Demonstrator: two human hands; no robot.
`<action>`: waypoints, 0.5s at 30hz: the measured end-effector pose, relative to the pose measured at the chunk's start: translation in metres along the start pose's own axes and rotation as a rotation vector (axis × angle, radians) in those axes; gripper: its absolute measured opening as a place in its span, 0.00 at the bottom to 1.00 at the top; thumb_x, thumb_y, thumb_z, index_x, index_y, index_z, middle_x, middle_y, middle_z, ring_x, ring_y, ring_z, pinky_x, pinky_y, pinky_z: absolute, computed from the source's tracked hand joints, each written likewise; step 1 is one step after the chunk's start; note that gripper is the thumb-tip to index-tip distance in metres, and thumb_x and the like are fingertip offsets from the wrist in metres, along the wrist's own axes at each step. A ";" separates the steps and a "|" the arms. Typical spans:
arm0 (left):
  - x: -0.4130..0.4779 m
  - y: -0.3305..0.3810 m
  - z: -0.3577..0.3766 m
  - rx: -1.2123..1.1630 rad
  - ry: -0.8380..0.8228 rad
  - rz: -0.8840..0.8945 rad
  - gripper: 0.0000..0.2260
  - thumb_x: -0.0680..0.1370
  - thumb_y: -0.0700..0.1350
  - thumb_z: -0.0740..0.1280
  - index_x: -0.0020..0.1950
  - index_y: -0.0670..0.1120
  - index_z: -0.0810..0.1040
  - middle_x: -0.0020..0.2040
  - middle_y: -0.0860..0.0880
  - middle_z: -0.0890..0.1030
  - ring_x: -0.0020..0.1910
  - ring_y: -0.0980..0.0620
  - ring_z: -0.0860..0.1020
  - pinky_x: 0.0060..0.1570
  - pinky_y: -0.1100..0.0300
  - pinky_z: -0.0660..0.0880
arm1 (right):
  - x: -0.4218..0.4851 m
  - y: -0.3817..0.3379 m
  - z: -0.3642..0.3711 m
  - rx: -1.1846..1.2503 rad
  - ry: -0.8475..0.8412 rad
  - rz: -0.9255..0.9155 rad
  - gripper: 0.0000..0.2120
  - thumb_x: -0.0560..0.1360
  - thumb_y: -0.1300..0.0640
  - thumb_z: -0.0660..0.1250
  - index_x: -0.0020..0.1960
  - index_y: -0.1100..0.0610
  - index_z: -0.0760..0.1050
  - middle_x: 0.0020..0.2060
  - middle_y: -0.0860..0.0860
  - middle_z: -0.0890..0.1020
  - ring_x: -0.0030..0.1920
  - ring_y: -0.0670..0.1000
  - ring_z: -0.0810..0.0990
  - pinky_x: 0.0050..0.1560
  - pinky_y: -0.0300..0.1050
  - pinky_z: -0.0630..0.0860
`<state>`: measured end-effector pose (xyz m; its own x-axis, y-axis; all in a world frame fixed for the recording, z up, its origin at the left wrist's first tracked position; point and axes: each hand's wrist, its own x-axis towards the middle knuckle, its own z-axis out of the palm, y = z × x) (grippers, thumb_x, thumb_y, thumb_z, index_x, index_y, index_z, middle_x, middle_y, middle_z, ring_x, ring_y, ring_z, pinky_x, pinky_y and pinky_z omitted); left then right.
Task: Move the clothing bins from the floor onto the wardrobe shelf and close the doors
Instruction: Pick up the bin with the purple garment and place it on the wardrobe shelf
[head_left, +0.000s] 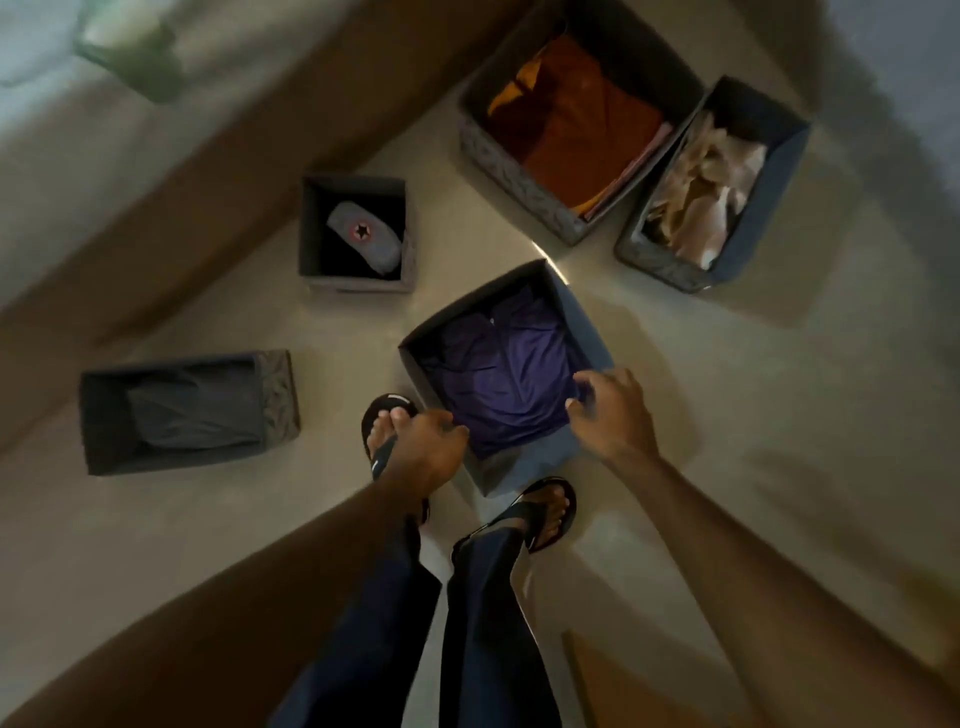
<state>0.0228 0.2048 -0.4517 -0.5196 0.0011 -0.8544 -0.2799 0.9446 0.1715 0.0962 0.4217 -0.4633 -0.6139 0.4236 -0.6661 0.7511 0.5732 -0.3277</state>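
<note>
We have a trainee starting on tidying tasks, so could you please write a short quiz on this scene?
1. How many bins stand on the floor?
2. True or false: the bin of orange clothes lies nearest the person's feet.
3. Which bin do the left hand and right hand reach toward?
A) the bin of purple clothes
B) the bin of beige cloth
C) the small bin with a grey item

Key: 1. Five. 2. False: the bin of purple clothes lies nearest. 3. A.
</note>
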 end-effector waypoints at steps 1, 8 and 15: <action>0.032 -0.009 0.017 0.062 0.017 -0.039 0.25 0.67 0.65 0.56 0.60 0.60 0.77 0.73 0.41 0.66 0.72 0.39 0.61 0.73 0.45 0.58 | 0.023 0.011 0.013 -0.074 0.002 0.004 0.19 0.75 0.50 0.66 0.66 0.50 0.72 0.69 0.57 0.66 0.69 0.60 0.68 0.64 0.58 0.72; 0.122 -0.014 0.063 0.211 -0.109 -0.145 0.31 0.70 0.71 0.58 0.71 0.62 0.66 0.80 0.47 0.48 0.78 0.42 0.45 0.75 0.42 0.47 | 0.126 0.054 0.063 -0.271 -0.014 0.022 0.20 0.74 0.51 0.64 0.66 0.49 0.71 0.71 0.61 0.62 0.70 0.64 0.62 0.68 0.58 0.63; 0.143 -0.021 0.064 0.187 -0.096 -0.131 0.25 0.61 0.60 0.61 0.59 0.69 0.73 0.72 0.45 0.68 0.71 0.37 0.64 0.70 0.42 0.63 | 0.134 0.066 0.067 -0.172 -0.015 0.018 0.13 0.75 0.59 0.60 0.56 0.56 0.78 0.55 0.62 0.79 0.55 0.65 0.78 0.52 0.52 0.76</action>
<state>0.0061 0.2059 -0.6087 -0.4072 -0.1028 -0.9075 -0.1814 0.9830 -0.0300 0.0800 0.4693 -0.6192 -0.5963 0.4251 -0.6810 0.7083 0.6778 -0.1971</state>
